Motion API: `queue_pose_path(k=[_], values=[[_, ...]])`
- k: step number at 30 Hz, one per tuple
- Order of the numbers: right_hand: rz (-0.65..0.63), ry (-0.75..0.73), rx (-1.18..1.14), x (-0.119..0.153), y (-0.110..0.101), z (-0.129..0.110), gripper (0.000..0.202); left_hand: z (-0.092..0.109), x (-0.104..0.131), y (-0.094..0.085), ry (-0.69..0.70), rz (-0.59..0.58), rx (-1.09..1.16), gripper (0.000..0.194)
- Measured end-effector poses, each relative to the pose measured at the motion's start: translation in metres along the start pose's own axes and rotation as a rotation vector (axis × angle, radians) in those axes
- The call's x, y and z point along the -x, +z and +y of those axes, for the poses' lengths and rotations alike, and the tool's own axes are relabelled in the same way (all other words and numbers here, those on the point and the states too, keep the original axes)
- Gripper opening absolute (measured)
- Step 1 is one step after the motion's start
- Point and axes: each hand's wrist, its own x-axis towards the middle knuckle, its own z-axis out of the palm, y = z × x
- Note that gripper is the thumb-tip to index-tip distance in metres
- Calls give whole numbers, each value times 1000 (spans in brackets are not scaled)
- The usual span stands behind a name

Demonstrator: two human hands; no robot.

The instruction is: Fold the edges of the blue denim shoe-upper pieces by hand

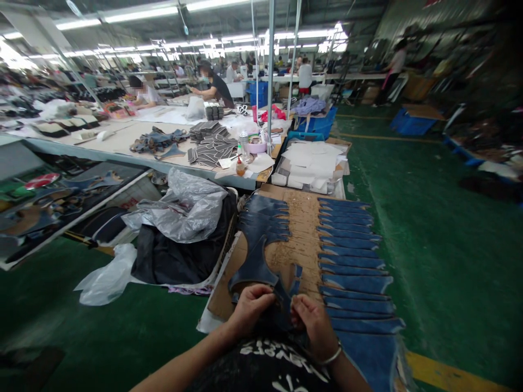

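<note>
Low in the head view, my left hand [254,306] and my right hand [314,321] are close together, fingers pinched. Between them is a cut blue leather-like piece [281,299], its edges gripped at the fingertips; its lower part is hard to make out against my dark shirt. Just beyond my left hand lies a larger curved blue piece [255,264] with a brown underside. Rows of overlapping blue pieces [351,261] run along the right of the cardboard-topped surface [304,228]. A further stack of blue pieces [261,212] sits at its far left.
Left of the work surface stands a bin of black cloth [171,256] under clear plastic [192,207]. Ahead is a long table [122,144] bearing grey cut pieces [214,144] and a small bottle [240,166]. A box of pale sheets [312,160] adjoins it. Several people work farther back.
</note>
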Motion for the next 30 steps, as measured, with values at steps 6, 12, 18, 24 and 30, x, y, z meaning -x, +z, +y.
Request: queue_pose_path(k=[6, 12, 18, 24, 30], values=[[-43, -163, 300, -2, 10, -8, 35, 2, 2, 2, 217, 66, -227, 22], [73, -299, 412, -9, 13, -1, 34, -2, 0, 1, 32, 52, -153, 23], [73, -332, 378, -9, 14, 2, 32, -1, -4, -3, -79, -36, -95, 23], [-238, -44, 12, -15, 14, 8, 38, 2, -4, -8, -72, 10, -30, 26], [-170, -82, 164, -21, 25, 4, 39, -6, -8, -13, -39, 15, -90, 29]])
